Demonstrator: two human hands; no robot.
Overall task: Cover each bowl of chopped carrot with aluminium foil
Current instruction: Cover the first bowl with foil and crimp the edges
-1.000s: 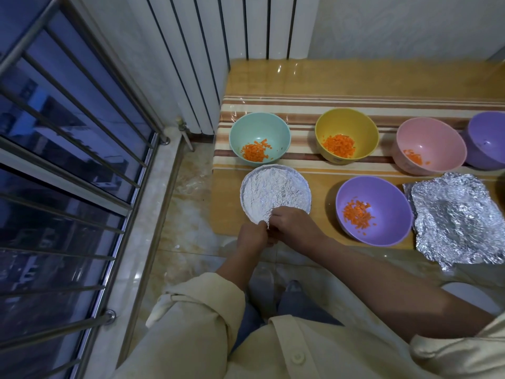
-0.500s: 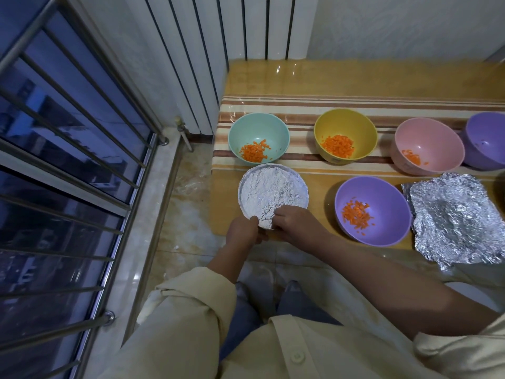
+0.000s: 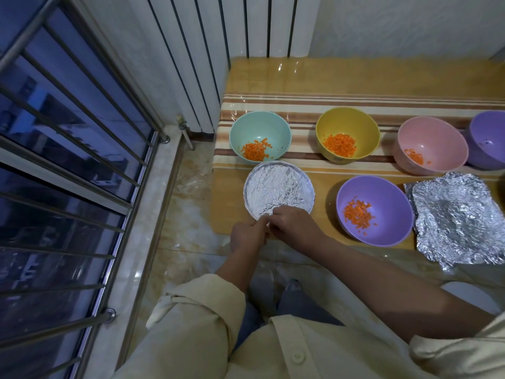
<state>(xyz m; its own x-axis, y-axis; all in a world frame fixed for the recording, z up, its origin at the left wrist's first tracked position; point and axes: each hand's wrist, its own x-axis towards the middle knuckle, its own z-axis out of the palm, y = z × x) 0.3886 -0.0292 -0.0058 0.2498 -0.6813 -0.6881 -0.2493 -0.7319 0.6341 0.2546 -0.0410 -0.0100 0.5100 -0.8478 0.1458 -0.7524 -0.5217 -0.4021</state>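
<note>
Left hand (image 3: 247,233) and right hand (image 3: 295,225) both pinch the near rim of the foil-covered bowl (image 3: 277,187) at the front edge of the table (image 3: 325,184); a hard tug could tear it open or pull it over.

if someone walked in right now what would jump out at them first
The shiny foil-covered bowl at the near left of the table, with the left hand and right hand pinching foil at its near rim. Then the bright orange chopped carrot in open bowls: teal bowl, yellow bowl and pink bowl behind, purple bowl to its right. A crumpled foil sheet lies at far right.
</note>
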